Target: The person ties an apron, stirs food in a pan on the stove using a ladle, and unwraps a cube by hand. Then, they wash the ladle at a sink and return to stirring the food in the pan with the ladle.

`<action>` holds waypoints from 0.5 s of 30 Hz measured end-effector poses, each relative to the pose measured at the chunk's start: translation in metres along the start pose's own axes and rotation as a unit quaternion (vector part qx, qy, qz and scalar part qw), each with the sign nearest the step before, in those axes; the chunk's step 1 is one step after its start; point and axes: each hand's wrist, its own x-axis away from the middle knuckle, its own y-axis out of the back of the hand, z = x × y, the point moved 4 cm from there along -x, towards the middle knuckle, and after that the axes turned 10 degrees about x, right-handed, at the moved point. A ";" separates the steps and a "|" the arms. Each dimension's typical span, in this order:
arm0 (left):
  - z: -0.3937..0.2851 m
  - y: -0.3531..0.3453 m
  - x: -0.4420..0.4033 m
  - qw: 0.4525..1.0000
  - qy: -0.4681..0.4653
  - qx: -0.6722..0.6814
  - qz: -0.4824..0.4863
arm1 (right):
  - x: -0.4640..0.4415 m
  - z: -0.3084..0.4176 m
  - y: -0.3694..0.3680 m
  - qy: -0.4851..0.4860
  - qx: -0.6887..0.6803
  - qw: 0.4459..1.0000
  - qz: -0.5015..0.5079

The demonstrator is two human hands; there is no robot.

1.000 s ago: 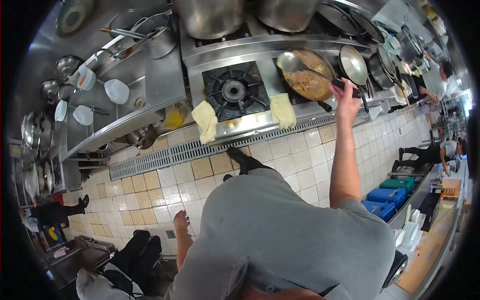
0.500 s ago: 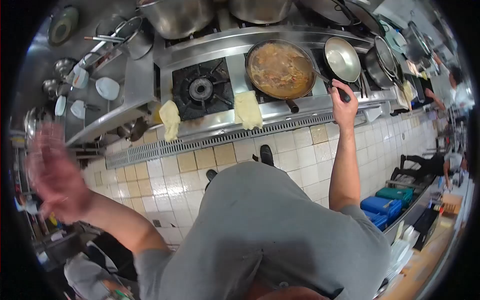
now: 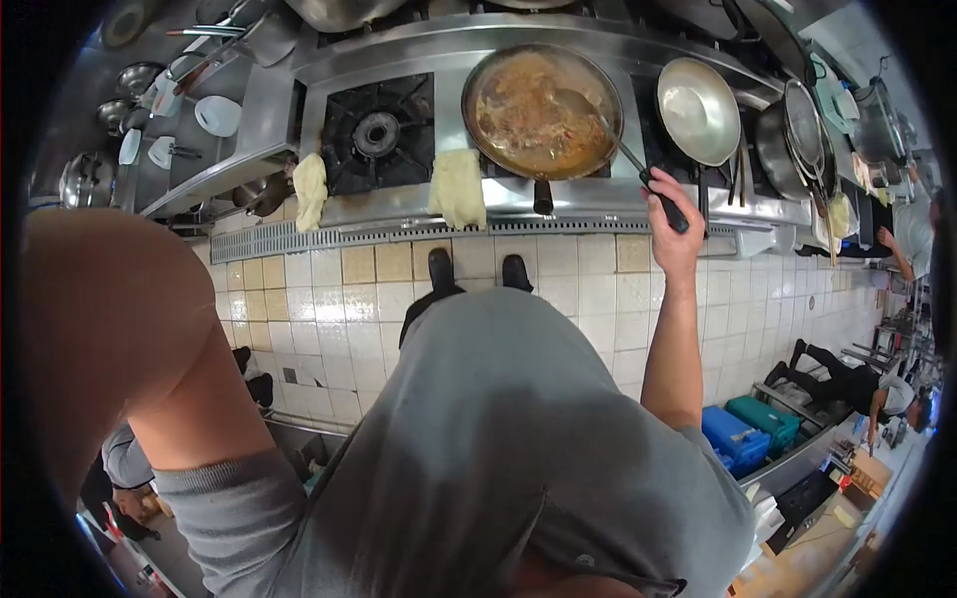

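My right hand is wrapped round the black handle of a cooking spoon. The spoon's bowl rests in the brown, saucy food inside a wide frying pan on the stove. The pan's short dark handle points towards me. On the left my bent arm is raised very near the camera, and its hand is out of sight. To the right of the stew pan stands a second, light metal frying pan with nothing visible in it.
A bare burner lies left of the stew pan. Two yellowish cloths, one folded and one crumpled, hang over the stove's front edge. Several pots stand at the right. Other people are at the far right and lower left.
My left arm has folded up close to the camera, taking the hand out of view. The spoon's bowl has shifted slightly towards the pan's middle, still in my right hand. The whole view has shifted.
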 end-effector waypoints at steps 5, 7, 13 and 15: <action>0.005 0.003 -0.005 1.000 0.017 0.002 0.008 | -0.014 0.027 0.008 0.036 0.132 0.990 0.032; 0.004 0.004 -0.003 1.000 0.014 -0.003 0.010 | -0.020 0.035 0.012 0.048 0.164 0.983 0.066; 0.011 0.016 0.010 1.000 0.002 -0.006 0.010 | -0.008 0.035 0.010 -0.166 -0.053 0.969 0.176; 0.021 0.017 0.011 1.000 -0.004 0.003 0.010 | 0.003 0.033 0.014 -0.227 -0.108 0.946 0.203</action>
